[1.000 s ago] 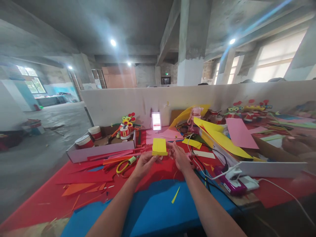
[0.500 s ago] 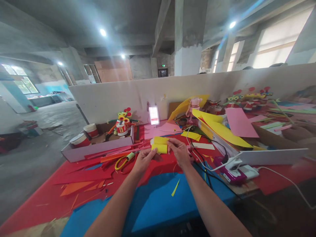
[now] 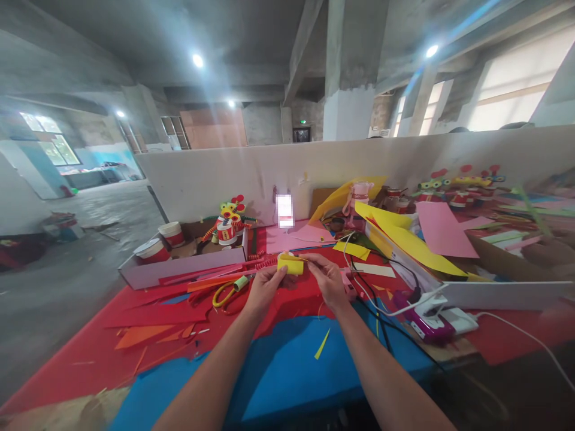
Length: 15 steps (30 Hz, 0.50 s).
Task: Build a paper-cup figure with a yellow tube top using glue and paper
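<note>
A small piece of yellow paper (image 3: 291, 265) is held up over the red part of the worktop, its upper part bent over. My left hand (image 3: 266, 286) pinches its lower left side, the thumb lying on the front. At the upper right edge my right hand (image 3: 326, 276) grips the paper between thumb and fingertips. A small pale green roll (image 3: 241, 283) lies left of my left hand, beside a yellow looped handle (image 3: 221, 295). Below the hands, a thin yellow scrap (image 3: 322, 345) rests on the blue sheet (image 3: 287, 359).
At the left, a shallow box (image 3: 188, 270) holds paper cups and a cup figure (image 3: 227, 230). A phone-like bright screen (image 3: 284, 211) stands behind pink paper (image 3: 296, 237). To the right are cables, a purple power strip (image 3: 429, 323) and a box with yellow sheets (image 3: 398, 230).
The yellow paper's upper part has bent down, so it looks shorter. My right fingers have stayed at its right edge. The whole view has shifted slightly.
</note>
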### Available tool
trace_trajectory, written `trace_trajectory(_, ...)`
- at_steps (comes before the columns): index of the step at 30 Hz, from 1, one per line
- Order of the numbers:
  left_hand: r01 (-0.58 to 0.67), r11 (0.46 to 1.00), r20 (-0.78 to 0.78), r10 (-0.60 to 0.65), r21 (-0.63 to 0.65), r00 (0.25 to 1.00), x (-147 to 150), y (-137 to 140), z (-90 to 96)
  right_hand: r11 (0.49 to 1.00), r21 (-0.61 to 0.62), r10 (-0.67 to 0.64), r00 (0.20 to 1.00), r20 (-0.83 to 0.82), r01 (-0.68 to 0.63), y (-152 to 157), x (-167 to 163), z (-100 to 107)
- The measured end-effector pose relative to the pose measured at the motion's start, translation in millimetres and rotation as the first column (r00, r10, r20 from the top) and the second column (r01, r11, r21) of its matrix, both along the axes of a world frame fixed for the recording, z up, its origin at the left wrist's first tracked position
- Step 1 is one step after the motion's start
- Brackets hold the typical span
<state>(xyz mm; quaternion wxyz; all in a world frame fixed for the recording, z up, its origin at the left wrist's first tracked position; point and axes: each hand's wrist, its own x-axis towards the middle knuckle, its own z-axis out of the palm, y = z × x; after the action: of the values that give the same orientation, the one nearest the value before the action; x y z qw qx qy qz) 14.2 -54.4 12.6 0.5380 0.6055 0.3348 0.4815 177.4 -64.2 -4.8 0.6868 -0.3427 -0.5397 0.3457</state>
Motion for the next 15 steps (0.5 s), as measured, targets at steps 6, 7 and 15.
trace_trajectory(6, -0.011, 0.999, 0.020, 0.010, 0.041, 1.000, 1.2, 1.5, -1.6, 0.998, 0.010, 0.070, 0.994, -0.089, -0.070, 0.0, -4.3, 0.0)
trace_trajectory(7, -0.016, 0.998, 0.023, 0.015, 0.055, 1.000, 1.0, 1.6, -1.7, 0.999, 0.019, 0.050, 0.990, -0.134, -0.048, 0.6, -4.7, 0.2)
trace_trajectory(15, -0.011, 0.980, -0.036, 0.018, 0.198, 0.999, 3.2, 2.0, -1.6, 0.979, -0.092, 0.174, 0.981, -0.087, -0.181, -6.9, -9.5, 4.9)
